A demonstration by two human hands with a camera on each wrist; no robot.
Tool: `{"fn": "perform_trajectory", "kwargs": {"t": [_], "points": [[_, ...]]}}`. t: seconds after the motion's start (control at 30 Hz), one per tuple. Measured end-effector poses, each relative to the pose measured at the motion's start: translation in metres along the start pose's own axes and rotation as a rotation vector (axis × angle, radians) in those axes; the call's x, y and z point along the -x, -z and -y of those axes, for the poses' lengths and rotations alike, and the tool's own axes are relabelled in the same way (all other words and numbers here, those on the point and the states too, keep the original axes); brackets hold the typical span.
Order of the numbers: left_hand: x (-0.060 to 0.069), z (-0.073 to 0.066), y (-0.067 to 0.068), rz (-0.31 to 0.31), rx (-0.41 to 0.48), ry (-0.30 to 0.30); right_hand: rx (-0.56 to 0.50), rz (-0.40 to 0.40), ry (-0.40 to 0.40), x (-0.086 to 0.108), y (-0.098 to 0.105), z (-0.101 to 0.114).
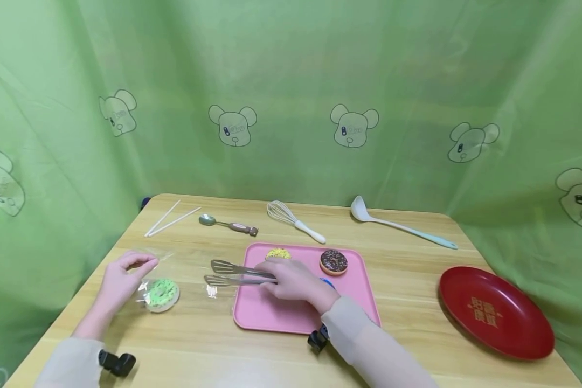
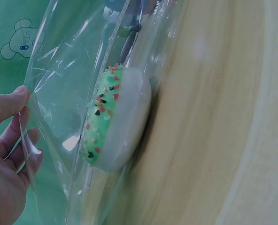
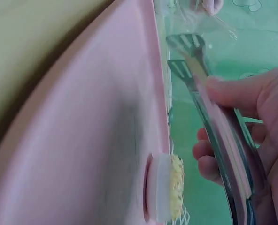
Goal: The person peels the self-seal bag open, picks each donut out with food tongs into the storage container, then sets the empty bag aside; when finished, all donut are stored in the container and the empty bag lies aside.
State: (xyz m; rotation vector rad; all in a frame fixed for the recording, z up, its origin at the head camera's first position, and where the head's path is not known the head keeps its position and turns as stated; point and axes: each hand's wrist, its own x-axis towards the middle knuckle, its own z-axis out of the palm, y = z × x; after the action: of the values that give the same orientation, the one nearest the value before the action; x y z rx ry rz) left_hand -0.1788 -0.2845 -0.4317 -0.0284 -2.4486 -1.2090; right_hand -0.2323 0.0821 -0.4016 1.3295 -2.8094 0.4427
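My left hand (image 1: pixel 118 280) pinches the edge of a clear plastic bag (image 2: pixel 59 112) between thumb and forefinger. A donut with green icing and sprinkles (image 1: pixel 162 293) lies inside the clear plastic on the table, just right of that hand. In my right hand (image 1: pixel 293 280) is a pair of metal tongs (image 3: pixel 212 112), held over the pink tray (image 1: pixel 271 319) with the slotted ends pointing left and slightly apart, nothing between them. A yellow-topped donut (image 1: pixel 278 253) and a chocolate donut (image 1: pixel 333 262) sit on the tray. Something blue (image 1: pixel 327 282) is mostly hidden by my right wrist.
Along the back of the table lie two white sticks (image 1: pixel 174 221), a spoon (image 1: pixel 228 224), a whisk (image 1: pixel 296 221) and a ladle (image 1: pixel 402 225). A red oval plate (image 1: pixel 514 312) stands at the right. Green curtains (image 1: pixel 291 54) enclose the table.
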Motion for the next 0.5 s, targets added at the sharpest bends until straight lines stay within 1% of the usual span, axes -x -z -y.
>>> {"fn": "perform_trajectory", "kwargs": {"t": [0.13,0.37,0.5], "points": [[0.0,0.0,-0.001,0.001,0.004,-0.004,-0.03,0.02,0.042,-0.01,-0.004,0.007],[0.0,-0.001,-0.001,0.012,0.013,-0.013,-0.081,0.064,0.061,-0.027,-0.01,0.017],[0.0,-0.001,-0.001,0.027,0.023,-0.01,-0.09,0.079,0.095,-0.034,-0.015,0.022]]}}
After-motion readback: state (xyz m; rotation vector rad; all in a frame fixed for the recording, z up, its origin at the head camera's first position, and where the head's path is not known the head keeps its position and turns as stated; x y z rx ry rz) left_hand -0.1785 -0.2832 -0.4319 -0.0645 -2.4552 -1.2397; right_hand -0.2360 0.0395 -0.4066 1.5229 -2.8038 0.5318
